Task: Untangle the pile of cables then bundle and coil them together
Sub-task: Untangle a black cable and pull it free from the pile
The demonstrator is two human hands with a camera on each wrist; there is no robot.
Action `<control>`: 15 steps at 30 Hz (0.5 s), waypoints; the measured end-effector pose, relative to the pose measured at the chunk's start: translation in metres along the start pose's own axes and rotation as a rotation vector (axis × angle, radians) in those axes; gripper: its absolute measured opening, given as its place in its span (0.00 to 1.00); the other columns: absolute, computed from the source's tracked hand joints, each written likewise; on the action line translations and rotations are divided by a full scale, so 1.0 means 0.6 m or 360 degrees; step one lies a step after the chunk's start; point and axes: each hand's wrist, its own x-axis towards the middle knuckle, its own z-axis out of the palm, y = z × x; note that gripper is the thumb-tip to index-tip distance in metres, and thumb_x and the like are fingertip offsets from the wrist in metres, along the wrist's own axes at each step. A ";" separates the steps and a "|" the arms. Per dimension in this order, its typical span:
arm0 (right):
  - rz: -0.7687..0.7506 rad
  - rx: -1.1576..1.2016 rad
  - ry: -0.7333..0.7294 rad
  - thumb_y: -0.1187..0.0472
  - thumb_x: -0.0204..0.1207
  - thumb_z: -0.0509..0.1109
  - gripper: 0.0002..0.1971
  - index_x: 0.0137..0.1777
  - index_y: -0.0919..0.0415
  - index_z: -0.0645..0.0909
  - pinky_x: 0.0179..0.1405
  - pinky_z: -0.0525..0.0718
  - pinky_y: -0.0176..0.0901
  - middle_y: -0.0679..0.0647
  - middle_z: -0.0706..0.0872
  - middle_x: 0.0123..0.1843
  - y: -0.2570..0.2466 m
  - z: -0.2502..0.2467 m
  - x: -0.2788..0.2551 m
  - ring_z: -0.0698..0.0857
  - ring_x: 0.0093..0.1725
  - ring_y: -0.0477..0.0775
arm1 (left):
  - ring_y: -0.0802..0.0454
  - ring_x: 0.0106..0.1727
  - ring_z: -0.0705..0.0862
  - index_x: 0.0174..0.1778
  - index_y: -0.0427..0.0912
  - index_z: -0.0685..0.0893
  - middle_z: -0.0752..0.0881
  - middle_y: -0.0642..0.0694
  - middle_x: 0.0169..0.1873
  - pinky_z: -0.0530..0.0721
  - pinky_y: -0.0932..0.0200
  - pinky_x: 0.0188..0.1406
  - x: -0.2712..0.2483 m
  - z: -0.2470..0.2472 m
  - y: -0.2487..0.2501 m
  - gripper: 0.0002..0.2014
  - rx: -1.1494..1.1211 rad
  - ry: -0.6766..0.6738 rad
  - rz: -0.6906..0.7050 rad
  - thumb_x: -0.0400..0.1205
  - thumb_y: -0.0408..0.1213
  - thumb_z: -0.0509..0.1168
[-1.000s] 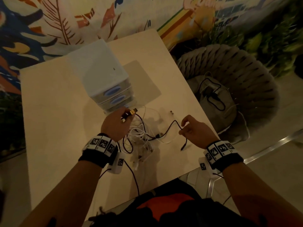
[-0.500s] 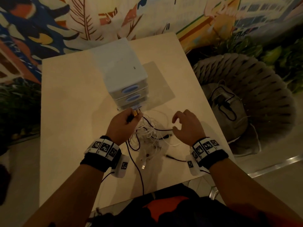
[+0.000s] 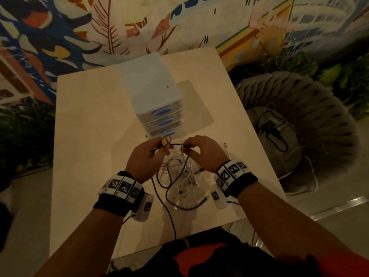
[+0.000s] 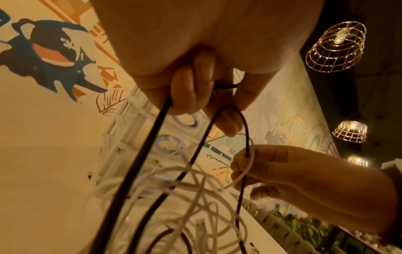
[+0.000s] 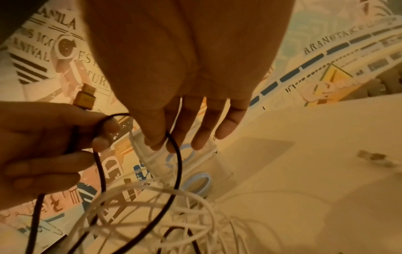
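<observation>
Pale table (image 3: pixel 83 148) against a painted mural wall. Tangled pile of cables (image 3: pixel 179 176), thin white ones and one black cable (image 3: pixel 169 204), lies near the front edge. Left hand (image 3: pixel 146 156) grips the black cable below its gold plug (image 3: pixel 166 140); right hand (image 3: pixel 203 150) pinches black and white strands. One clear three-drawer box (image 3: pixel 157 108) just behind; contents unreadable.

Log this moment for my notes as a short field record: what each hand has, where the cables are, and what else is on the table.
left hand: grips the black cable near its gold plug
right hand: pinches the black cable and a white cable
black cable: loops between the two hands, then down into the pile
pile: white and black cables, tangled, on the table
drawer unit: behind the hands
task stage: untangling, nothing coiled yet
</observation>
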 end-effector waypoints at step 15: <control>-0.0207 0.0134 0.0018 0.43 0.73 0.74 0.15 0.55 0.49 0.88 0.47 0.83 0.47 0.48 0.88 0.46 -0.059 -0.009 0.004 0.84 0.46 0.49 | 0.67 0.49 0.86 0.74 0.64 0.76 0.90 0.61 0.46 0.82 0.62 0.52 0.012 -0.006 0.036 0.33 0.0059 0.0084 -0.0012 0.73 0.55 0.78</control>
